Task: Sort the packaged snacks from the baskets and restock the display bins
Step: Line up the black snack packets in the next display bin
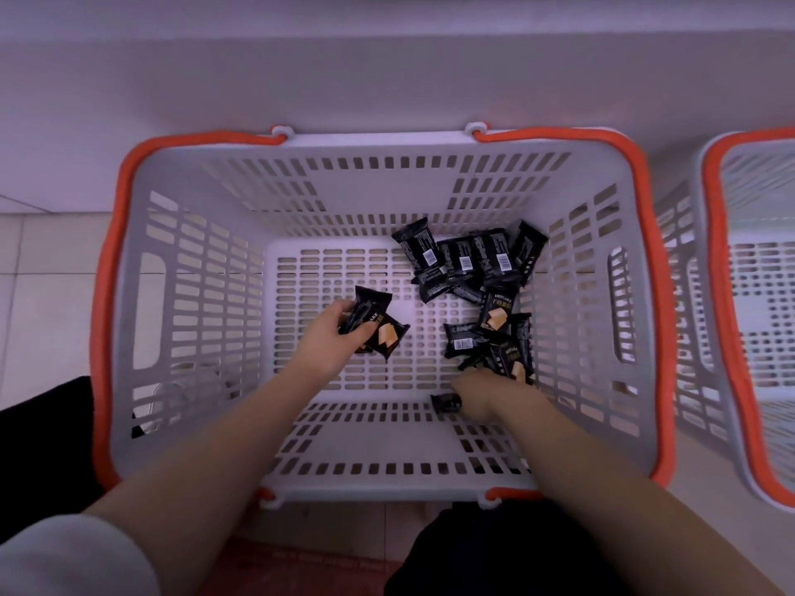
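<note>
Both hands down in the grey basket: left hand fingers curled round black snack packs; right hand among loose packs, finger position unclear.

The second basket on the right was cut off by the frame's edge, so only its left wall and part of its floor showed. The right hand hid most of a small black packet at the near side of the grey basket, and its fingertips were buried in the near pile of packets. The left hand covered the near ends of its held packets. Print on the far packets was too small to read.
</note>
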Demonstrator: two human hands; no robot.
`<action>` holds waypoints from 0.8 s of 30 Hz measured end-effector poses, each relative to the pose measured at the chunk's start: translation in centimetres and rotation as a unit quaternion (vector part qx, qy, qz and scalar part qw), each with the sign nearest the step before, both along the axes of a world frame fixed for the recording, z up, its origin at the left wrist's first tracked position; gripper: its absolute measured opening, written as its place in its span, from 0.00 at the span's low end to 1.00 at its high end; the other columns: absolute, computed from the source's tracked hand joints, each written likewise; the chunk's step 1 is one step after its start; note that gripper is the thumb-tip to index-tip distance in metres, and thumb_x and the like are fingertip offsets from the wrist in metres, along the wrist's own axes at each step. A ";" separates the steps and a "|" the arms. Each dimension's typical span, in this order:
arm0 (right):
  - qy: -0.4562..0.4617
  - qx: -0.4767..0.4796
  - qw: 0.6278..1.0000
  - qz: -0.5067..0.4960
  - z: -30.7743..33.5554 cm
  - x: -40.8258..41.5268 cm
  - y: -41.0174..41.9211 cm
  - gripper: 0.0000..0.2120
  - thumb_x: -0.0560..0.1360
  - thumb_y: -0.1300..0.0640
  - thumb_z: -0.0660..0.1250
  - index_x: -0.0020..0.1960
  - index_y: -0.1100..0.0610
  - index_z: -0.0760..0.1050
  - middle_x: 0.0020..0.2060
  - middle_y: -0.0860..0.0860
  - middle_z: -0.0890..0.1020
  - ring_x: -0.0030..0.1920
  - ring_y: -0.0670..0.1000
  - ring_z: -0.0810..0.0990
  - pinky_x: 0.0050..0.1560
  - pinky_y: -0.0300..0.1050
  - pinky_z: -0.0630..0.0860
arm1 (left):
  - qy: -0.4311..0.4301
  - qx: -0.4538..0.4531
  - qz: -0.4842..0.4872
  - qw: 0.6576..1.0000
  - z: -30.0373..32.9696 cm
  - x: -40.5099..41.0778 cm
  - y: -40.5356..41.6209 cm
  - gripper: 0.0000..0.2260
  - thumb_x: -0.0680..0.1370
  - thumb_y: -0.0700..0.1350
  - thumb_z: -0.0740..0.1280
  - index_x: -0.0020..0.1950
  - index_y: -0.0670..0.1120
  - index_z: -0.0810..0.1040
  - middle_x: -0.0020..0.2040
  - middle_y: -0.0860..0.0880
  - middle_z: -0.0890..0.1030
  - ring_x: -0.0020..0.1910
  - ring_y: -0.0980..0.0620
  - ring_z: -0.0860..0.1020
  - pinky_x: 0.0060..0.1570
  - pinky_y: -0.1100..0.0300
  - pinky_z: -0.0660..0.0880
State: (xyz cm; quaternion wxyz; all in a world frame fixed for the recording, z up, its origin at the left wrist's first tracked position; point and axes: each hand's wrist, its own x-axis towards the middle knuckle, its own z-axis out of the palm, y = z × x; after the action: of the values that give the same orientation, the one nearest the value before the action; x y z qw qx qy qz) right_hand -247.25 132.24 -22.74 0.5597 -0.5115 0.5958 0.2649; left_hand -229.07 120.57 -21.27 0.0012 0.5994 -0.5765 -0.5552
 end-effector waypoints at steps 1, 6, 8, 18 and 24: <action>0.003 0.000 1.000 0.016 0.2 -0.1 -0.1 0.16 0.77 0.65 0.55 0.64 0.63 0.69 0.63 0.60 0.70 0.57 0.58 0.73 0.56 0.50 0.72 | 0.003 0.000 -0.001 1.000 0.4 0.2 0.0 0.17 0.77 0.48 0.66 0.65 0.47 0.71 0.54 0.49 0.80 0.48 0.52 0.79 0.47 0.58 0.76; 0.014 0.001 1.000 0.001 0.6 -0.4 0.3 0.15 0.78 0.53 0.58 0.63 0.53 0.69 0.64 0.54 0.71 0.55 0.55 0.71 0.65 0.58 0.64 | 0.036 -0.030 0.019 0.999 3.1 0.6 0.2 0.12 0.76 0.49 0.67 0.58 0.52 0.73 0.47 0.58 0.79 0.44 0.61 0.78 0.41 0.64 0.74; -0.010 -0.016 0.998 -0.068 1.1 -0.5 0.5 0.16 0.77 0.49 0.61 0.63 0.53 0.68 0.63 0.53 0.73 0.59 0.54 0.72 0.63 0.53 0.67 | 0.068 -0.038 0.023 0.997 4.7 0.7 0.0 0.10 0.76 0.48 0.67 0.57 0.53 0.73 0.48 0.57 0.80 0.45 0.61 0.79 0.40 0.66 0.73; -0.098 -0.480 0.775 -0.399 18.6 0.8 -4.1 0.11 0.72 0.48 0.70 0.51 0.49 0.71 0.42 0.48 0.78 0.38 0.41 0.74 0.40 0.37 0.70 | 0.203 -0.163 0.079 0.962 16.7 0.2 -2.2 0.08 0.78 0.47 0.64 0.52 0.43 0.77 0.41 0.47 0.81 0.38 0.57 0.82 0.39 0.59 0.80; -0.220 -0.535 0.736 -0.352 29.9 3.8 -4.9 0.03 0.78 0.58 0.62 0.47 0.53 0.75 0.37 0.41 0.80 0.39 0.39 0.77 0.46 0.38 0.74 | 0.211 -0.315 -0.044 0.924 25.3 0.6 -2.8 0.03 0.76 0.50 0.67 0.45 0.57 0.73 0.39 0.59 0.79 0.38 0.62 0.77 0.40 0.67 0.74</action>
State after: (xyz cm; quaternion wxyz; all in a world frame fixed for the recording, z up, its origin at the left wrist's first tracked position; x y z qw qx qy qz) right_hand -243.48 127.38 7.19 0.3628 -0.5247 0.6371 -0.4327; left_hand -228.44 117.80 4.01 0.2873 0.4107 -0.7340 -0.4583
